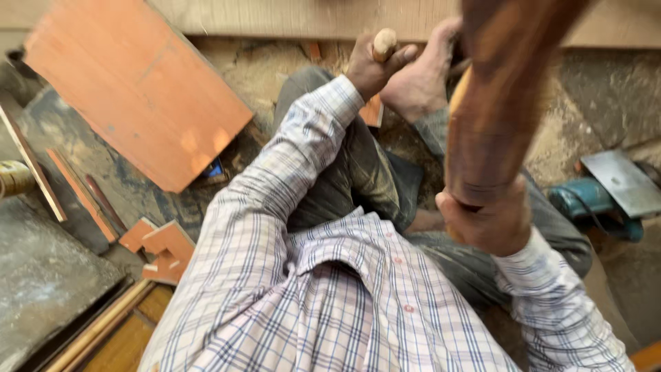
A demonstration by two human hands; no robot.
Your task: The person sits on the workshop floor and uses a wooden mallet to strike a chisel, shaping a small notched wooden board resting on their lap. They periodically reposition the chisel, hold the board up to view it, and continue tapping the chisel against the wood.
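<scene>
Right hand (485,224) clasps wooden club (496,103); left hand (368,65) clasps chisel handle (383,43).

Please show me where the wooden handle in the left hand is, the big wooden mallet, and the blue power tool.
wooden handle (384,43): head view, on its rounded top end.
wooden mallet (492,124): head view, middle of its thick brown body.
blue power tool (585,198): head view, on its blue housing.

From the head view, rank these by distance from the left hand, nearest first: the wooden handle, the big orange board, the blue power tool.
1. Wooden handle: inside the left hand, top centre.
2. Big orange board: on the floor at upper left.
3. Blue power tool: far right, beyond the right hand.
</scene>
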